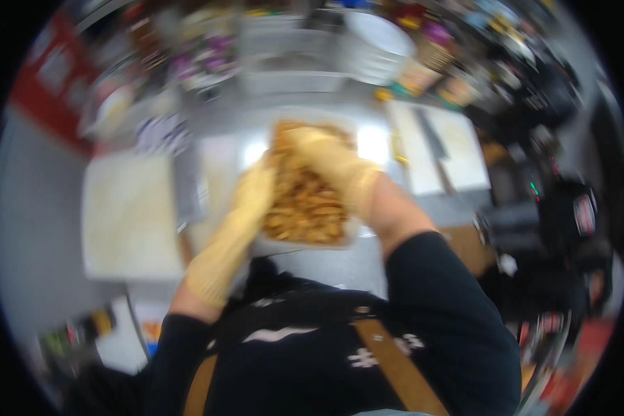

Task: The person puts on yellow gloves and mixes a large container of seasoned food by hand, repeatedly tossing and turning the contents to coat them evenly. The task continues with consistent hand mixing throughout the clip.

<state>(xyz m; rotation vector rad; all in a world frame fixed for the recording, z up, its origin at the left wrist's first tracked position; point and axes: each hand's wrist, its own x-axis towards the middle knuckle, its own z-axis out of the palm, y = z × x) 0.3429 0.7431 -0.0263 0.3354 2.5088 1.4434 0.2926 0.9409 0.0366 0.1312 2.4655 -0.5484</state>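
Note:
A rectangular, clear-sided container stands on the metal worktop in front of me. Brown, glossy food pieces fill it; blur hides what they are. My left hand, in a pale yellow glove, lies along the container's left side. My right hand, gloved alike, reaches over the far part of the food, its fingers down at or among the pieces. The fingers of both hands are too blurred to show whether they grip anything.
On the left lie a white cutting board and a cleaver. A knife rests on another white board at right. White stacked tubs and a metal tray stand behind. Dark-clothed people seem to be at far right.

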